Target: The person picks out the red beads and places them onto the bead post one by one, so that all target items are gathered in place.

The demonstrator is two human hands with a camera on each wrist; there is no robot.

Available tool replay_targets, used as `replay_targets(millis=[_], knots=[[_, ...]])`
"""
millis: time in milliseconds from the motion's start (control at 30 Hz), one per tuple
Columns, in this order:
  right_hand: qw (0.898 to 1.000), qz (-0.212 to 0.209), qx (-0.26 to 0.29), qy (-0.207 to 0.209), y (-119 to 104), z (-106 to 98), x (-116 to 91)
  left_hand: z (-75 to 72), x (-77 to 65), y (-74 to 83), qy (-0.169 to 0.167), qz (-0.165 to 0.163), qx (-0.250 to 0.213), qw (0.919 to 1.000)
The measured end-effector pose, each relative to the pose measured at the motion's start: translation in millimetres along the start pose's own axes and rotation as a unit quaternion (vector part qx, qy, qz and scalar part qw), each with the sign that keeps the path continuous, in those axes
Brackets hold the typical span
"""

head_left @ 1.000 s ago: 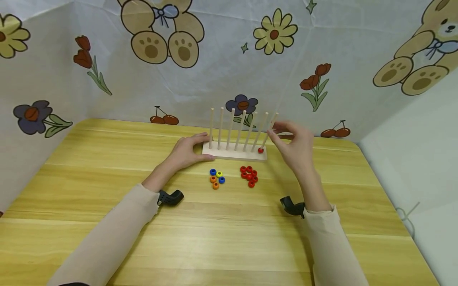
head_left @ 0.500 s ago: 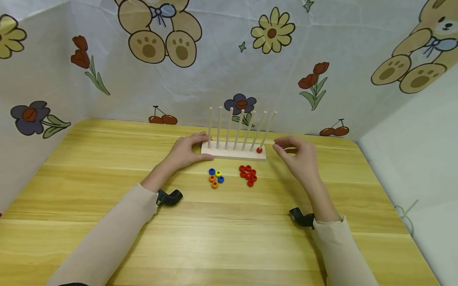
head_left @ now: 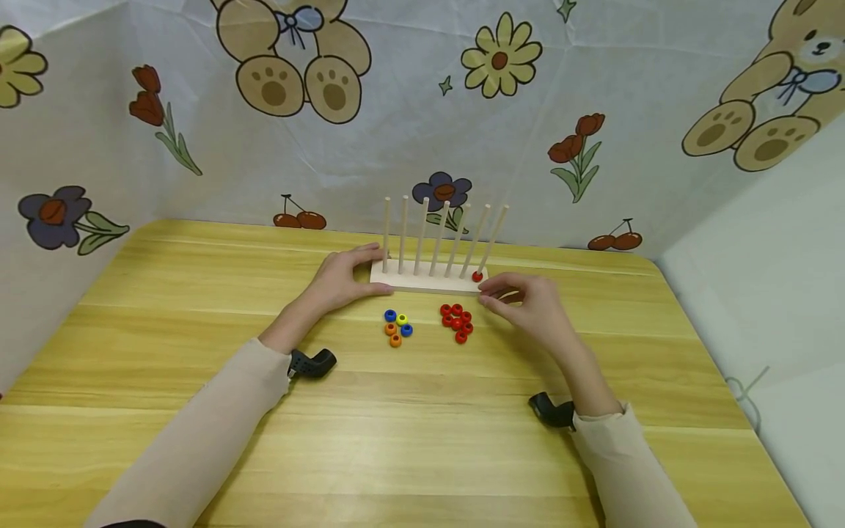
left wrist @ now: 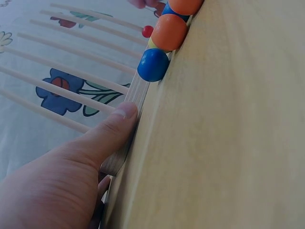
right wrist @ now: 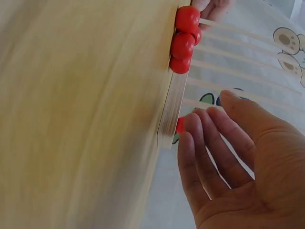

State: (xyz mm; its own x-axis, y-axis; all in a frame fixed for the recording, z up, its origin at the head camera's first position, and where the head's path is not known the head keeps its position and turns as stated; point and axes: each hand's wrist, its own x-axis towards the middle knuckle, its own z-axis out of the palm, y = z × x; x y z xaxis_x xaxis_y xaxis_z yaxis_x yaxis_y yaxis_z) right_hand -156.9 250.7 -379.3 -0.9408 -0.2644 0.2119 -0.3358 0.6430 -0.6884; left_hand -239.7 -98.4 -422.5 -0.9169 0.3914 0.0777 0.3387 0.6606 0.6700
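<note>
A wooden peg stand (head_left: 429, 284) with several upright rods sits near the back of the table. One red bead (head_left: 477, 277) is at the foot of its rightmost rod. My left hand (head_left: 339, 280) grips the stand's left end, its thumb (left wrist: 116, 121) along the front edge and its fingers behind. By the right front corner hovers my right hand (head_left: 531, 304), fingers loosely bent with nothing between them in the right wrist view. Several loose red beads (head_left: 458, 323) lie in front of the stand's right half, just left of that hand.
Left of the red beads is a small group: blue beads (head_left: 406, 331), a yellow bead (head_left: 402, 320) and orange beads (head_left: 395, 341). Behind the wooden table (head_left: 396, 433) hangs a patterned cloth (head_left: 409, 95). A white wall (head_left: 785, 293) stands on the right.
My right hand has come away from the top of the rightmost rod, moved right and down, then come left toward the loose red beads. My left hand keeps its grip on the stand.
</note>
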Motion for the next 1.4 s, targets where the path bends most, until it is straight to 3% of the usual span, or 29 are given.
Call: replay_targets(millis=[500, 867, 1133, 1400], knots=[[0.998, 0.032, -0.009, -0.051, -8.3, 22.2, -2.5, 1.5, 0.6, -3.7, 0.002, 0.003, 0.004, 1.0000], [0.999, 0.033, -0.029, -0.019, -6.4, 22.3, -2.2, 0.3, -0.7, -0.7, 0.000, -0.002, -0.001, 1.0000], [0.999, 0.036, -0.017, -0.025, -5.1, 21.0, -2.0, 0.8, 0.4, -1.2, 0.003, 0.001, 0.005, 1.0000], [0.999, 0.042, -0.019, 0.025, -5.0, 18.6, -2.7, 0.4, 0.2, -0.9, 0.006, 0.011, 0.009, 0.9999]])
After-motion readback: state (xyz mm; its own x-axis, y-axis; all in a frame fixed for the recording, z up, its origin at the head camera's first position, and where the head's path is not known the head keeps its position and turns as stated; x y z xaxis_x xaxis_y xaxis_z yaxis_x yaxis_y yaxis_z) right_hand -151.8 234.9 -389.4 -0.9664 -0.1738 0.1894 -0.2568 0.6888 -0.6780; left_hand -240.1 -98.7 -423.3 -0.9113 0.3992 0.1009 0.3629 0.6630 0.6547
